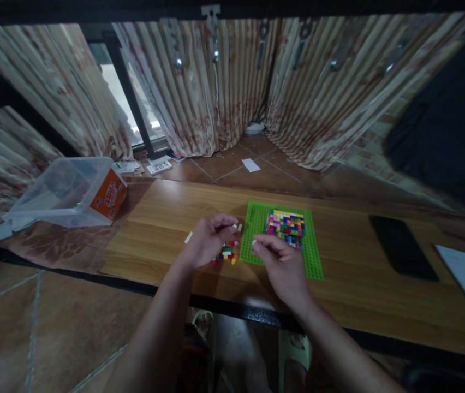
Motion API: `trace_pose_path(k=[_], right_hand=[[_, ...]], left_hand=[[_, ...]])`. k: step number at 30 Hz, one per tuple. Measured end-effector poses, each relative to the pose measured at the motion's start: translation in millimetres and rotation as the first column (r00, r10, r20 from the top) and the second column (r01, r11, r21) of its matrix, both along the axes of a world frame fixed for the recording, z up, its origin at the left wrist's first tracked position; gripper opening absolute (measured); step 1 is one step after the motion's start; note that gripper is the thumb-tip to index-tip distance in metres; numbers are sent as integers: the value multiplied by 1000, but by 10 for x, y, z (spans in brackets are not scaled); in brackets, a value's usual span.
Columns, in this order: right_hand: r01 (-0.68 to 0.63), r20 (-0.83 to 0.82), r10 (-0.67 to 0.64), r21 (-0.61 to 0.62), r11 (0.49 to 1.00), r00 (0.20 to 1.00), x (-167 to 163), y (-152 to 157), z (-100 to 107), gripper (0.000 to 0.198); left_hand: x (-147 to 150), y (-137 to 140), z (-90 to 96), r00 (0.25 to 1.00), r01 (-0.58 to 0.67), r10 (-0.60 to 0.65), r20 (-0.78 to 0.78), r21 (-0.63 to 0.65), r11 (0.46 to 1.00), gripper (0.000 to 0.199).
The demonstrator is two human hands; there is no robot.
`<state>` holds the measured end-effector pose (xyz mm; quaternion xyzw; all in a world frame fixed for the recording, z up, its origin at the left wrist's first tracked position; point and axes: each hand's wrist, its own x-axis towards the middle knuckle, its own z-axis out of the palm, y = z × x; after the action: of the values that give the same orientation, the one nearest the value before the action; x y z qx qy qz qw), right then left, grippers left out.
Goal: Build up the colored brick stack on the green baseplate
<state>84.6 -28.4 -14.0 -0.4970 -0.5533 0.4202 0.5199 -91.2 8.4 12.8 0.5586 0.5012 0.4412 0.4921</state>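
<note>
Your multicoloured brick build (285, 221) sits on the green baseplate (255, 218), and both lie on the wooden tabletop (162, 213). At 6 o'clock from the build, your right hand (285, 267) pinches a small white piece (254, 242) between thumb and fingers. At 9 o'clock, your left hand (206, 240), fingers curled, grips a white brick (234, 226) at the fingertips. Loose bricks (226, 253) lie heaped at 8 o'clock, near that hand. Farther out, you have a clear plastic box (64, 202) at 9 o'clock and a black phone-like slab (403, 247) at 3.
</note>
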Motion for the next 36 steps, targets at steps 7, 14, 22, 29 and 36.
trace_pose_path(k=[7,14,22,29,36], right_hand=[[-25,-80,20,-62,998,997,39,-3,-14,17],[-21,9,21,-26,999,1000,54,-39,-22,17],[-35,56,37,-29,999,998,74,-52,-48,17],[-49,79,51,-28,998,996,77,-63,-50,19],[-40,101,42,-27,999,994,68,-61,-59,19]], left_hand=[[-155,18,17,987,-66,82,137,-115,991,25],[-507,118,-176,953,-179,178,-245,18,984,15],[-474,177,-393,790,43,57,-611,148,988,28],[-579,103,-289,752,82,8,-659,106,991,27],[-528,30,-138,643,150,-52,-764,59,987,36]])
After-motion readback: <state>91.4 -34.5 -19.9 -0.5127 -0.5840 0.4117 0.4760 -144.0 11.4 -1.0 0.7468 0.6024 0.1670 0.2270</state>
